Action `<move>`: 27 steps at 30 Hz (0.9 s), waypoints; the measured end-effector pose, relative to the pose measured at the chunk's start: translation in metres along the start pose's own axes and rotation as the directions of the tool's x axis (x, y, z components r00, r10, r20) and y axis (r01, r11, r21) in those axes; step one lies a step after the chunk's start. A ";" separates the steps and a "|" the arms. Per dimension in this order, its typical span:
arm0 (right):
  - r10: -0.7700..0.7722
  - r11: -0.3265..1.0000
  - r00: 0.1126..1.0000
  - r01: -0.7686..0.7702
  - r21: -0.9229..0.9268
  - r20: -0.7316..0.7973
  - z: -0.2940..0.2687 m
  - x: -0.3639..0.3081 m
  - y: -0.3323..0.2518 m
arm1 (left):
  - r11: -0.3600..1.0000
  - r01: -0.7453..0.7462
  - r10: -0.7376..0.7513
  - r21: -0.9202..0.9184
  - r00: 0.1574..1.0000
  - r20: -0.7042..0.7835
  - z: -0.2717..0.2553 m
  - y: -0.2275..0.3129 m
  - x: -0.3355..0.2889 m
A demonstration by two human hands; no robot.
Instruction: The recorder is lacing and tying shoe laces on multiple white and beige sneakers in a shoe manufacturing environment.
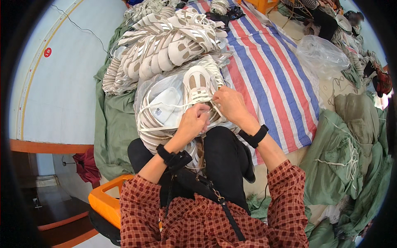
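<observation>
A beige and white sneaker upper (197, 81) lies toe away from me on the bundle in front of my knees. At its right edge, by the eyelets, my right hand (230, 104) pinches a pale shoelace. My left hand (193, 120) has its fingers curled in at the near end of the upper, and what they hold is hidden. A loose length of white shoelace (167, 106) runs leftward from the upper. Beneath it, a clear plastic bag (144, 93) wraps more uppers and a white piece (166, 106) with a small dark printed mark.
Beyond the bag is a large heap of similar uppers (165, 49). A striped sheet (269, 78) spreads to the right, with a clear plastic bag (322, 56) past it. Green sacks (331, 153) lie at the right. An orange chair (105, 202) stands at lower left.
</observation>
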State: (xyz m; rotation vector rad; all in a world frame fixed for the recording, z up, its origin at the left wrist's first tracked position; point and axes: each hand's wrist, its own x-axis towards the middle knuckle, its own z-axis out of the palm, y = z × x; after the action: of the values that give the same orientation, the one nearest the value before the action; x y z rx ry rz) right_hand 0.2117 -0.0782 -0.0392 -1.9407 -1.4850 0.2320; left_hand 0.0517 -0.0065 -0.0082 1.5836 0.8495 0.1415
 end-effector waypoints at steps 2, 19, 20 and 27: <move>-0.047 0.997 0.999 0.048 -0.056 0.018 0.004 0.002 -0.004 | 0.999 -0.019 0.020 0.038 0.999 -0.034 -0.011 0.002 -0.010; 0.163 0.929 0.983 -0.122 0.349 -0.088 0.020 -0.008 -0.005 | 0.259 -0.086 0.528 0.962 0.846 -0.067 -0.049 -0.007 -0.009; 0.163 0.929 0.983 -0.125 0.349 -0.085 0.021 -0.008 -0.004 | 0.260 -0.087 0.546 0.962 0.835 -0.072 -0.048 -0.006 -0.009; 0.150 0.936 0.978 -0.092 0.340 -0.146 0.025 -0.008 -0.001 | 0.362 -0.093 0.497 0.928 0.861 -0.107 -0.042 0.000 0.004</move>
State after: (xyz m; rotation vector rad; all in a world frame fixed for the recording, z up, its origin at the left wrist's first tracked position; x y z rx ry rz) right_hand 0.1951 -0.0753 -0.0594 -1.7326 -1.1346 0.3394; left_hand 0.0322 0.0301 -0.0003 2.8672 0.9760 0.2928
